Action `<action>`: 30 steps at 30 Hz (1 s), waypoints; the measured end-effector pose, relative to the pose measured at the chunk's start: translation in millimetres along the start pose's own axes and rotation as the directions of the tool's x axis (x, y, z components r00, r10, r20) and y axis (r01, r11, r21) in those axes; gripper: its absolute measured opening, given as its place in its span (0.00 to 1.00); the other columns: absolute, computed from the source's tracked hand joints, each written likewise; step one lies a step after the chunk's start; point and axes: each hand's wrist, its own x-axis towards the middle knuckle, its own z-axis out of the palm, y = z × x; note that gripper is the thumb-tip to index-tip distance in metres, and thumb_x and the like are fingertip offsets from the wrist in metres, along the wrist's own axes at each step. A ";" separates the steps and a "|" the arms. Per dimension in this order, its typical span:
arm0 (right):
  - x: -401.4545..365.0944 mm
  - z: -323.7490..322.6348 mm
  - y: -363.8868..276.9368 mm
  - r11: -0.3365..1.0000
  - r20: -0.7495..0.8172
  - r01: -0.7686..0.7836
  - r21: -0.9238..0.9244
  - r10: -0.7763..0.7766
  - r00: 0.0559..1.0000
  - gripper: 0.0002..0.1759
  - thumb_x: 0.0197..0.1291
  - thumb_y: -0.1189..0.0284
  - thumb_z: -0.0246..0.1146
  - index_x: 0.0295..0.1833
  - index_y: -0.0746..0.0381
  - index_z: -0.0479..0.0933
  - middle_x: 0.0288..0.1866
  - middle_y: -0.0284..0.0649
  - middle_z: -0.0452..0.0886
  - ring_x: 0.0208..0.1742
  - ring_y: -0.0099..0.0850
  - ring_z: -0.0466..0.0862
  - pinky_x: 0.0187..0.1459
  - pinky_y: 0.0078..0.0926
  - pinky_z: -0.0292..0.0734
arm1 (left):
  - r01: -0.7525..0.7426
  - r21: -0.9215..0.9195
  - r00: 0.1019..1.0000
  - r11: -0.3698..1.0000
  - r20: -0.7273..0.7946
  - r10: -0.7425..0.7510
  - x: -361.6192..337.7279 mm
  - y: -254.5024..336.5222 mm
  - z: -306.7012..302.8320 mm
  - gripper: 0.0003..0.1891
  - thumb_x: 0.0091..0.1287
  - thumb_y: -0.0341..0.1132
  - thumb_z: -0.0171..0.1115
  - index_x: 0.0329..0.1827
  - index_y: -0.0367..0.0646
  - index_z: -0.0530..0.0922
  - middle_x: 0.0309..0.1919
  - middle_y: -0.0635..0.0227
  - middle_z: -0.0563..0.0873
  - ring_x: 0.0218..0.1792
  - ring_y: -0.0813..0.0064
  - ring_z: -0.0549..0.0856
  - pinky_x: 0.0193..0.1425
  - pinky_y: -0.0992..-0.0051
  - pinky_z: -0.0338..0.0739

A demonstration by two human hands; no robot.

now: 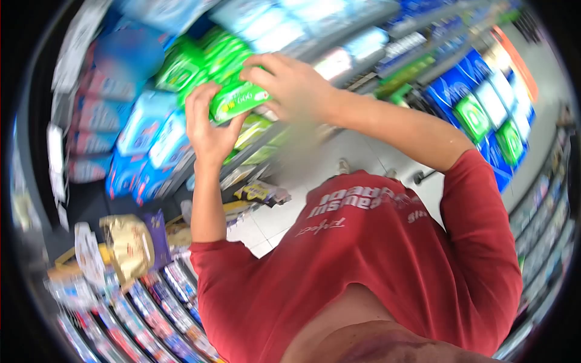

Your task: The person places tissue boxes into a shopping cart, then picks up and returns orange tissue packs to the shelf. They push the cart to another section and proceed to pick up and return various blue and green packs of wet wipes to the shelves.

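Note:
A bright green packet [239, 101] with white lettering and a yellow mark is held in front of a shelf; its contents cannot be made out. My left hand [209, 124] grips its left end, thumb below and fingers above. Over the right end, my right hand [290, 88] is closed on the same packet, its fingers bent across the top. Just behind it, more green packs [184, 63] are stacked on the shelf, partly hidden by my hands.
Blue packs [148, 124] and pink-and-blue packs [100, 115] fill the shelf on the left. A gold pouch [128, 245] stands lower left above racks of small goods [154, 305]. On the right is a blue display [454, 85] with green boxes. Tiled floor [351, 148] shows below.

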 end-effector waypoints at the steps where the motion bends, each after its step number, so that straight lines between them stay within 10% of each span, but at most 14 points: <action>1: -23.6 -14.6 3.9 0.994 -0.001 -0.079 0.075 0.079 0.997 0.30 0.47 0.76 0.69 0.58 0.60 0.71 0.57 0.45 0.75 0.57 0.46 0.78 0.55 0.41 0.77 | 0.083 -0.117 0.995 0.990 0.065 -0.076 -2.3 13.7 15.7 0.32 0.43 0.33 0.83 0.52 0.40 0.77 0.49 0.57 0.82 0.52 0.56 0.82 0.60 0.60 0.74; 6: -138.0 -81.0 7.2 0.811 0.065 -0.584 0.031 0.581 0.811 0.32 0.46 0.70 0.75 0.58 0.60 0.72 0.51 0.47 0.77 0.55 0.49 0.78 0.55 0.45 0.76 | 0.278 -0.505 0.927 0.817 0.363 -0.091 -14.6 87.6 116.5 0.34 0.43 0.33 0.83 0.55 0.39 0.76 0.48 0.56 0.82 0.51 0.56 0.82 0.56 0.64 0.76; 10: -231.4 -130.2 -5.6 0.720 -0.158 -0.689 0.089 0.693 0.704 0.34 0.45 0.70 0.76 0.60 0.60 0.73 0.53 0.48 0.79 0.54 0.45 0.81 0.55 0.40 0.77 | 0.359 -0.622 0.820 0.696 0.566 0.083 -15.1 157.5 176.5 0.35 0.47 0.30 0.82 0.60 0.38 0.74 0.54 0.59 0.81 0.55 0.67 0.81 0.60 0.69 0.76; 12: -263.1 -164.3 -25.6 0.432 -0.131 -0.849 0.304 0.902 0.412 0.36 0.46 0.69 0.77 0.63 0.61 0.72 0.54 0.47 0.81 0.53 0.38 0.83 0.54 0.34 0.78 | 0.440 -0.709 0.733 0.551 0.638 0.235 -12.0 196.1 202.1 0.34 0.50 0.31 0.80 0.61 0.38 0.73 0.55 0.60 0.80 0.55 0.70 0.81 0.58 0.71 0.78; 17: -337.8 -227.6 -48.0 0.266 -0.318 -0.832 0.487 0.941 0.115 0.36 0.50 0.75 0.76 0.65 0.64 0.70 0.53 0.44 0.81 0.54 0.31 0.82 0.55 0.29 0.78 | 0.664 -0.692 0.598 0.282 0.718 0.355 -2.5 303.4 257.1 0.33 0.54 0.33 0.79 0.61 0.35 0.71 0.52 0.59 0.80 0.52 0.72 0.82 0.54 0.73 0.79; 22: -384.6 -279.1 -51.0 0.261 -0.541 -0.694 0.671 0.812 -0.218 0.34 0.54 0.73 0.75 0.65 0.69 0.70 0.46 0.46 0.85 0.46 0.29 0.85 0.46 0.25 0.80 | 0.660 -0.635 0.512 0.402 0.772 0.378 25.0 406.7 296.0 0.29 0.59 0.39 0.76 0.58 0.35 0.72 0.47 0.59 0.83 0.45 0.76 0.82 0.46 0.77 0.79; 27: -407.8 -309.3 -47.6 0.345 -0.621 -0.630 0.696 0.729 -0.286 0.36 0.55 0.68 0.75 0.63 0.76 0.69 0.48 0.50 0.84 0.45 0.31 0.86 0.46 0.25 0.81 | 0.622 -0.716 0.593 0.316 0.695 0.407 47.9 460.0 299.9 0.27 0.59 0.40 0.74 0.57 0.37 0.74 0.31 0.62 0.82 0.29 0.76 0.79 0.31 0.72 0.72; 30: -439.2 -303.1 -18.2 0.254 -0.695 -0.793 0.553 0.667 -0.271 0.39 0.56 0.61 0.74 0.64 0.77 0.68 0.48 0.51 0.84 0.45 0.34 0.86 0.47 0.28 0.81 | 0.608 -0.651 0.566 0.455 0.757 0.327 46.1 469.7 308.5 0.27 0.61 0.35 0.71 0.62 0.33 0.73 0.51 0.49 0.82 0.52 0.65 0.82 0.53 0.71 0.78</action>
